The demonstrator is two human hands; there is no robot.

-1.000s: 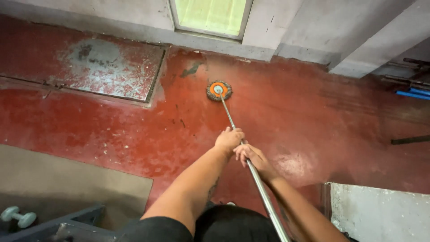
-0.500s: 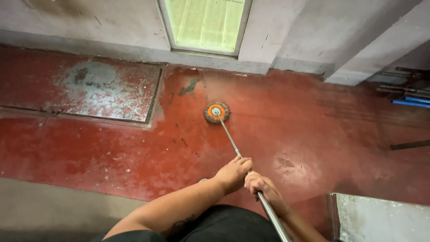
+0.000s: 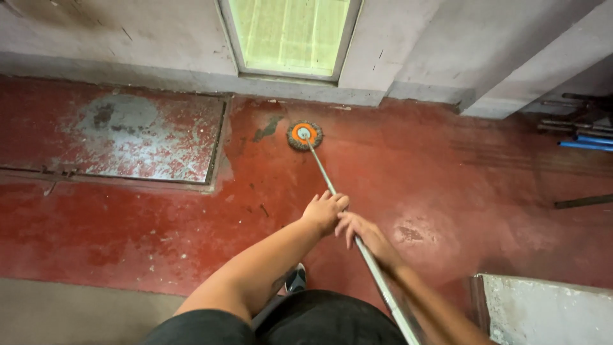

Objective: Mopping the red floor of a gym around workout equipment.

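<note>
Currently you are gripping the metal mop pole [image 3: 322,172] with both hands near the frame's centre: your left hand [image 3: 325,212] is wrapping its fingers fully round it, while your right hand [image 3: 361,234], just below, is holding it with fingers loosely curled. The round orange mop head [image 3: 304,135] is resting on the red floor [image 3: 447,172], upper centre, just below the window [image 3: 288,35]

- One head-worn view, looking steeply down and forward from standing height over the person's own arms.
- It faces the far wall [image 3: 96,38] and its window [image 3: 290,35].
- Red floor [image 3: 447,185] fills the middle; the person's lap lies nearest.
</note>
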